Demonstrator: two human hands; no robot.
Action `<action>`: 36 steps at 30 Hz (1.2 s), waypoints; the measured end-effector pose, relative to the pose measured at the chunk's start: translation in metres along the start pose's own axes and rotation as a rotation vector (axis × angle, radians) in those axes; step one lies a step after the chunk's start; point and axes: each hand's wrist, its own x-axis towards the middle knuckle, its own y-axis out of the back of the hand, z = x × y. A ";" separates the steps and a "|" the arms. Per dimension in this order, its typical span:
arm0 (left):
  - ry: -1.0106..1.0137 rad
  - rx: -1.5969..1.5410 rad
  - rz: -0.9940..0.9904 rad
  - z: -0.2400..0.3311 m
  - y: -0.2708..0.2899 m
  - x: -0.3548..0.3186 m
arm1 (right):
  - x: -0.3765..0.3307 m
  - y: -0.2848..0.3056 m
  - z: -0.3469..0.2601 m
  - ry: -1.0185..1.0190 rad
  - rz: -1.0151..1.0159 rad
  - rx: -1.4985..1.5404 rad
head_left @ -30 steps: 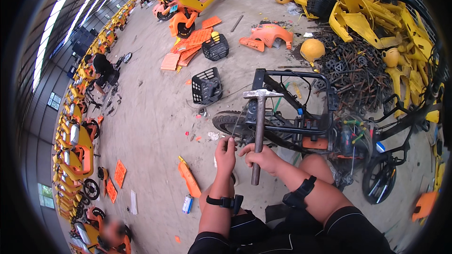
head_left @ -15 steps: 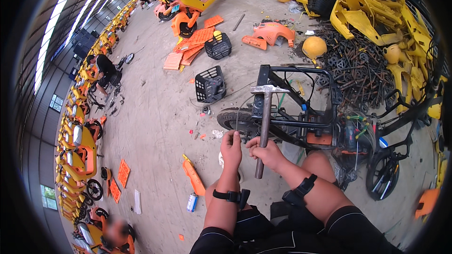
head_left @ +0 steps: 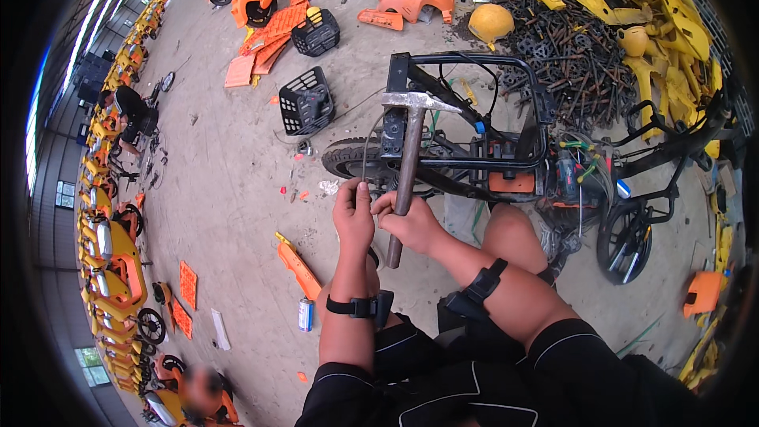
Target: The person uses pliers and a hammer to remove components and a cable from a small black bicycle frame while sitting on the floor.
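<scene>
My right hand (head_left: 411,225) is closed round the handle of a hammer (head_left: 409,158). The hammer stands head up, its metal head overlapping the view of a stripped black scooter frame (head_left: 466,164). Beside it on the left, my left hand (head_left: 353,209) has thumb and fingers pinched together. A thin dark cable (head_left: 365,150) rises from those fingertips and bends toward the frame's end. The two hands are close together, in front of the scooter's rear wheel (head_left: 344,160). An orange part (head_left: 511,182) and loose wires sit inside the frame.
A black crate (head_left: 307,103) and orange panels (head_left: 273,32) lie beyond my hands. At the right are a heap of rusty metal parts (head_left: 565,63) and yellow shells (head_left: 672,24). A spray can (head_left: 306,315) stands at my left. Another person (head_left: 134,115) crouches farther left.
My view has shifted, so the scene sits higher and more to the left. Both hands keep their grip, and the hammer stays upright.
</scene>
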 end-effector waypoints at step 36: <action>-0.009 -0.020 -0.112 0.012 -0.001 0.046 | 0.016 -0.006 -0.018 -0.096 -0.105 -0.062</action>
